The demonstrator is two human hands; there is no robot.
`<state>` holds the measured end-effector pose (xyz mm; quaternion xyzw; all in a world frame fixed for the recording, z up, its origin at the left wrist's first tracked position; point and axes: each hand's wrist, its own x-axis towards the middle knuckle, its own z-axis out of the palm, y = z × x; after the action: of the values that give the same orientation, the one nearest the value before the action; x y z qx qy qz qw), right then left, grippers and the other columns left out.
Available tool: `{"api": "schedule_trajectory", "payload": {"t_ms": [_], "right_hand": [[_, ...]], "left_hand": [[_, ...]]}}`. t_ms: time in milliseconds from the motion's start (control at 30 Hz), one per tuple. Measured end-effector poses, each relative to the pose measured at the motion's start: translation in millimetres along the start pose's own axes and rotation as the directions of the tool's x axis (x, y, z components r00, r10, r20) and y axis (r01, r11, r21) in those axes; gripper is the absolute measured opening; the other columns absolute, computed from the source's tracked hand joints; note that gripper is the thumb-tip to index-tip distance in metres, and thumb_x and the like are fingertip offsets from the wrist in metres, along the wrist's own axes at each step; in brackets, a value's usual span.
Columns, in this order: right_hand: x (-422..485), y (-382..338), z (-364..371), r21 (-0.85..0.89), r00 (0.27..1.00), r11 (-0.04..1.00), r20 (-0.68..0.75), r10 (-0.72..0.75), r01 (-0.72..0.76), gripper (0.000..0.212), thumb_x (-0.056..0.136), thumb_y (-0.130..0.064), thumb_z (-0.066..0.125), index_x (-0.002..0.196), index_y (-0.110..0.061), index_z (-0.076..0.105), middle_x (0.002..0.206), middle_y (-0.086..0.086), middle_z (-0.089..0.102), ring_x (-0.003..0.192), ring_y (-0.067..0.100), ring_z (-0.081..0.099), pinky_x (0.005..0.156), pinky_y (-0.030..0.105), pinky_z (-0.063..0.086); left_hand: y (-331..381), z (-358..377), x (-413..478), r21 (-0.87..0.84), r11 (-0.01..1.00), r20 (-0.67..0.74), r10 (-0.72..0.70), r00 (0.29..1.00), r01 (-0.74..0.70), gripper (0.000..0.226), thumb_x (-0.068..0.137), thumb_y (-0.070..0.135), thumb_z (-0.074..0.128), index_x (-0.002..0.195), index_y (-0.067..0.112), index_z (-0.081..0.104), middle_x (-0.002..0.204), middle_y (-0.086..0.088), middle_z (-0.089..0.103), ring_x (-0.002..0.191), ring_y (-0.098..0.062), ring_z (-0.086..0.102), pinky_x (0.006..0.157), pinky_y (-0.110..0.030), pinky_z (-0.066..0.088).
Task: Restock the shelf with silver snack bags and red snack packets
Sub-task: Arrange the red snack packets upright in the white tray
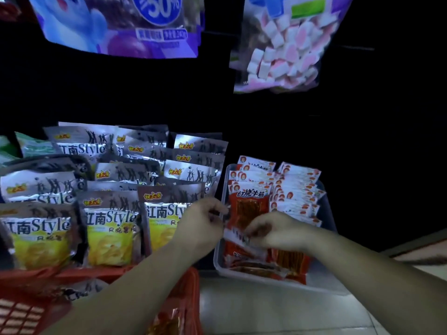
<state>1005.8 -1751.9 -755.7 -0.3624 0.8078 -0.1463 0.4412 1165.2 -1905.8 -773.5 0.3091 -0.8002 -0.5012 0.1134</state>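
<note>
Several silver snack bags (108,213) stand in rows on the shelf at the left. Red snack packets (249,204) stand upright in a grey tray (263,281) to their right, with more rows (297,189) behind. My left hand (205,218) is at the tray's left edge, its fingers curled against the front red packet's side. My right hand (273,232) pinches a red packet (235,236) lying low at the tray's front. More red packets (290,262) lie flat under it.
A red plastic basket (31,308) sits below my left arm with a silver bag and red packets inside. A purple bag (121,25) and a marshmallow bag (285,49) hang overhead. Green bags (33,146) stand at the far left. Pale floor lies below the tray.
</note>
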Motion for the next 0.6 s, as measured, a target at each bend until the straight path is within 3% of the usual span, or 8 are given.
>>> {"api": "schedule_trajectory", "payload": {"t_ms": [100, 200, 267, 367, 467, 600], "right_hand": [[-2, 4, -7, 0.077, 0.995, 0.995, 0.084, 0.056, -0.063, 0.028, 0.091, -0.022, 0.075, 0.11, -0.042, 0.071, 0.118, -0.014, 0.07, 0.112, 0.007, 0.065, 0.102, 0.035, 0.054], [-3, 3, -10, 0.137, 0.996, 0.987, 0.001, 0.088, -0.087, 0.033, 0.098, -0.015, 0.061, 0.118, -0.041, 0.065, 0.126, -0.008, 0.064, 0.114, 0.013, 0.06, 0.095, 0.034, 0.055], [0, 9, -5, 0.118, 0.994, 0.988, -0.039, 0.104, -0.099, 0.038, 0.1, -0.02, 0.058, 0.133, -0.04, 0.059, 0.132, -0.008, 0.062, 0.116, 0.012, 0.059, 0.103, 0.039, 0.051], [4, 19, 7, -0.007, 0.993, 0.996, 0.07, 0.091, -0.091, 0.039, 0.101, -0.049, 0.051, 0.14, -0.049, 0.052, 0.142, -0.009, 0.059, 0.127, 0.014, 0.056, 0.114, 0.046, 0.042], [3, 19, 14, -0.094, 0.979, 0.986, 0.135, 0.153, -0.141, 0.067, 0.094, -0.08, 0.032, 0.148, -0.043, 0.047, 0.157, -0.006, 0.046, 0.144, 0.021, 0.042, 0.123, 0.047, 0.028], [3, 20, 15, 0.08, 0.974, 0.974, 0.096, 0.203, -0.211, 0.103, 0.068, -0.105, 0.016, 0.144, -0.045, 0.05, 0.157, -0.004, 0.047, 0.145, 0.024, 0.042, 0.122, 0.056, 0.026]], "left_hand": [[3, 6, -2, 0.036, 0.999, 0.057, 0.006, 0.998, -0.008, 0.034, 0.092, 0.002, 0.056, 0.081, 0.032, 0.067, 0.081, 0.009, 0.072, 0.07, -0.008, 0.069, 0.06, -0.019, 0.053], [1, 11, -5, 0.084, 0.996, 0.081, 0.025, 0.996, -0.032, 0.032, 0.093, 0.003, 0.056, 0.085, 0.031, 0.07, 0.081, 0.009, 0.073, 0.068, -0.012, 0.07, 0.062, -0.03, 0.06], [-2, 13, -6, 0.108, 0.993, 0.077, 0.028, 0.997, -0.036, 0.033, 0.092, 0.002, 0.055, 0.087, 0.03, 0.071, 0.082, 0.01, 0.072, 0.069, -0.013, 0.07, 0.065, -0.034, 0.06], [-3, 15, -7, 0.142, 0.989, 0.077, 0.026, 0.997, -0.036, 0.036, 0.091, 0.002, 0.055, 0.086, 0.035, 0.069, 0.083, 0.012, 0.071, 0.07, -0.012, 0.07, 0.066, -0.035, 0.06], [-5, 18, -7, 0.146, 0.989, 0.073, 0.011, 0.997, -0.021, 0.035, 0.091, 0.002, 0.056, 0.086, 0.033, 0.07, 0.082, 0.013, 0.072, 0.071, -0.01, 0.071, 0.066, -0.035, 0.061], [-5, 22, -8, 0.091, 0.996, 0.082, 0.009, 0.997, -0.017, 0.032, 0.092, 0.003, 0.057, 0.09, 0.031, 0.071, 0.085, 0.009, 0.073, 0.073, -0.009, 0.071, 0.069, -0.033, 0.062]]}}
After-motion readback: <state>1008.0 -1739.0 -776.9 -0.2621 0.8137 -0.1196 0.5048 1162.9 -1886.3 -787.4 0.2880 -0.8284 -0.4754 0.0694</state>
